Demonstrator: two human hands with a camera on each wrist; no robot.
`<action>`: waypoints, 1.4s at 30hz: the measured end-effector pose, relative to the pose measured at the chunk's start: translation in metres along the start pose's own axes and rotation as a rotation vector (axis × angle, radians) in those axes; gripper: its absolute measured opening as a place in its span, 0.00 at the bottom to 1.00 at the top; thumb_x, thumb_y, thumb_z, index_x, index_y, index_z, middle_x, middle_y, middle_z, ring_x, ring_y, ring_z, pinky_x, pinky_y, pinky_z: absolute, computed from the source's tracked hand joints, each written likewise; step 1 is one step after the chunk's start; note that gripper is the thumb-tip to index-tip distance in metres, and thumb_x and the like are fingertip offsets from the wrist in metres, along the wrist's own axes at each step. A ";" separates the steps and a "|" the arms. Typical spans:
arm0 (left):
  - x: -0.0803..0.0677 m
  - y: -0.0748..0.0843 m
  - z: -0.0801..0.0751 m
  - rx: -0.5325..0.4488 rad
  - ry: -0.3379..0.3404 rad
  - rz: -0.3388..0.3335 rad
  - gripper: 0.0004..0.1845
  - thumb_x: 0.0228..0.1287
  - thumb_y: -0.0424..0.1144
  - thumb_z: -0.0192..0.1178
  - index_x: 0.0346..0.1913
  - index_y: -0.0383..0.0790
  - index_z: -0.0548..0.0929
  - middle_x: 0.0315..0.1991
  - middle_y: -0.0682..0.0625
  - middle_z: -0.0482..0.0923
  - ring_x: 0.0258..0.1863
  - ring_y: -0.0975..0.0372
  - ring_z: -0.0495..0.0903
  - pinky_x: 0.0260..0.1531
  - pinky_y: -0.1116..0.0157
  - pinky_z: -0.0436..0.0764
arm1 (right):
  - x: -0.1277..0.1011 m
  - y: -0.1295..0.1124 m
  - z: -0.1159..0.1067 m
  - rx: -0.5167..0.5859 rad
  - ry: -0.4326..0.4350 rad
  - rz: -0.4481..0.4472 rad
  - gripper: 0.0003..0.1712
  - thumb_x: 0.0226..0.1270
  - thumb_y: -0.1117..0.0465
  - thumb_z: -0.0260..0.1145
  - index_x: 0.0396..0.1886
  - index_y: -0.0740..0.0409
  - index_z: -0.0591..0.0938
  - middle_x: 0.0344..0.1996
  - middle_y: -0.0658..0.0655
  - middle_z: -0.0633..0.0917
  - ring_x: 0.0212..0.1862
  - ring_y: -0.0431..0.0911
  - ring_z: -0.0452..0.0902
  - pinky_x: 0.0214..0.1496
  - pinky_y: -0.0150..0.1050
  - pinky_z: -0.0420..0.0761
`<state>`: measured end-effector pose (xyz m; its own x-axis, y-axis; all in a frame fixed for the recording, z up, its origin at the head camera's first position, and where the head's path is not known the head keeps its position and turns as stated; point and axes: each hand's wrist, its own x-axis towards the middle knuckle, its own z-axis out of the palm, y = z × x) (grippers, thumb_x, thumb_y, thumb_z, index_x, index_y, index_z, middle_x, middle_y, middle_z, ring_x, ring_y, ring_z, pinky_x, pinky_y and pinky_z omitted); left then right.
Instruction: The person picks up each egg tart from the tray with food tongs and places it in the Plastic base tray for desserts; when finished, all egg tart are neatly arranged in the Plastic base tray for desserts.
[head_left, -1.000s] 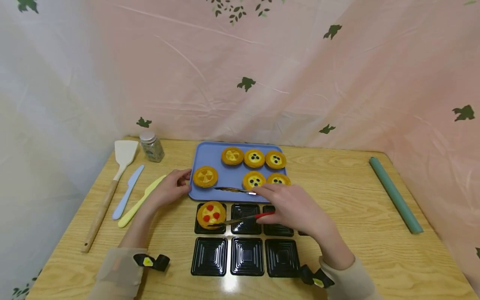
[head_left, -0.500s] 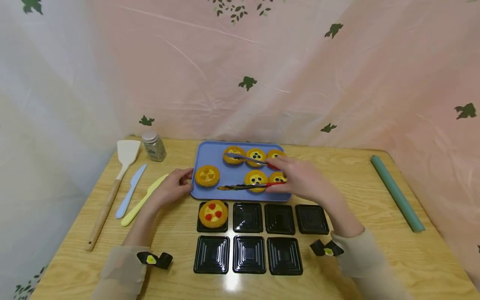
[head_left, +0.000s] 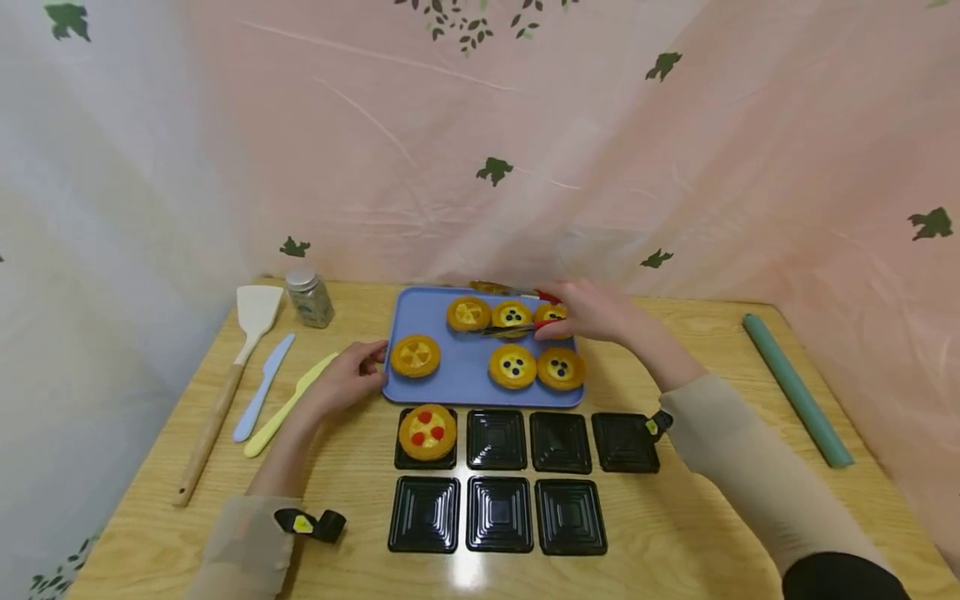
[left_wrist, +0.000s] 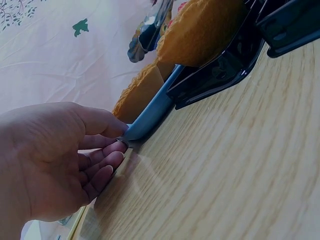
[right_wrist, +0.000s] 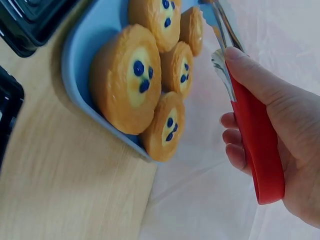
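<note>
My right hand (head_left: 592,312) has carried the tongs (head_left: 510,310) from the filled black cup (head_left: 425,450) to the tray's (head_left: 465,367) far edge.

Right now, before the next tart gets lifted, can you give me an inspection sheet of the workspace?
Surface: wooden table, light grain.
Job's things: blue tray carrying six tarts; one red-topped tart sits in a black cup; six more black cups stand unfilled.
Clutter: spatula, blue knife, yellow knife, jar left of the tray; green roll at right.
Grippers: left hand grips the tray's edge; right hand holds red-handled tongs over the back row.
Cables: nothing seen.
Surroundings: pink and white sheeting with leaf print.
</note>
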<state>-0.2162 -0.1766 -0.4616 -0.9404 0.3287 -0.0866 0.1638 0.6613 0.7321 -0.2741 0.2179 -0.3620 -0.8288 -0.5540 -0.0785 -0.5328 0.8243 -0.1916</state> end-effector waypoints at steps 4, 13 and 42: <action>-0.002 -0.001 0.000 -0.009 0.005 0.008 0.33 0.65 0.33 0.61 0.73 0.24 0.69 0.53 0.35 0.78 0.45 0.54 0.75 0.47 0.61 0.73 | 0.011 0.003 -0.001 -0.020 -0.007 -0.010 0.45 0.58 0.38 0.76 0.72 0.52 0.76 0.62 0.58 0.84 0.54 0.55 0.82 0.56 0.55 0.81; -0.004 0.000 0.000 -0.014 0.000 -0.003 0.34 0.66 0.34 0.61 0.73 0.26 0.68 0.53 0.36 0.77 0.44 0.55 0.74 0.47 0.60 0.72 | 0.023 0.003 -0.003 -0.079 -0.047 0.006 0.40 0.58 0.36 0.75 0.64 0.54 0.81 0.49 0.58 0.87 0.41 0.51 0.79 0.44 0.49 0.79; 0.001 0.000 0.001 -0.006 -0.001 0.003 0.34 0.66 0.33 0.60 0.74 0.26 0.68 0.52 0.37 0.77 0.45 0.54 0.74 0.46 0.61 0.72 | 0.021 0.008 0.012 -0.100 -0.027 -0.019 0.29 0.62 0.39 0.74 0.53 0.55 0.84 0.41 0.55 0.88 0.36 0.49 0.79 0.39 0.46 0.77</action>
<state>-0.2172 -0.1755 -0.4624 -0.9398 0.3311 -0.0847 0.1648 0.6563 0.7362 -0.2936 0.2112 -0.3768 -0.8144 -0.5713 -0.1022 -0.5637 0.8205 -0.0949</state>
